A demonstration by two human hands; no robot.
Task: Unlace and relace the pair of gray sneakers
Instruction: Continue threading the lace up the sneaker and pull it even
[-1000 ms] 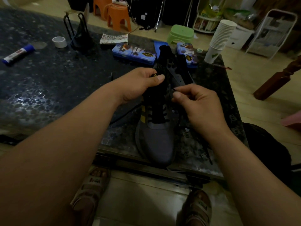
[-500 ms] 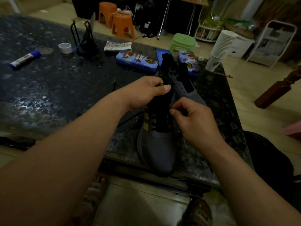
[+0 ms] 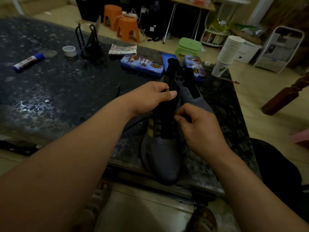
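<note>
Gray yellow-striped mesh sneaker lies under our hands: left hand grips its black tongue, right hand pinches its upper alongside

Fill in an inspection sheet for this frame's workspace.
Surface: dark pebble-patterned glossy table.
Job's things: gray sneaker with yellow stripes, lower eyelets laced; second gray sneaker behind, visible eyelets empty; black lace trailing left.
Clutter: blue-capped white marker, white tape roll, black wire stand, two blue printed tins, stacked white paper cups.
Hands: left hand grips the striped sneaker's tongue; right hand pinches the lace at its eyelets.
Cables: white power strip on orange plastic stools, off the table.
Surroundings: green plastic stool, white wire rack.
</note>
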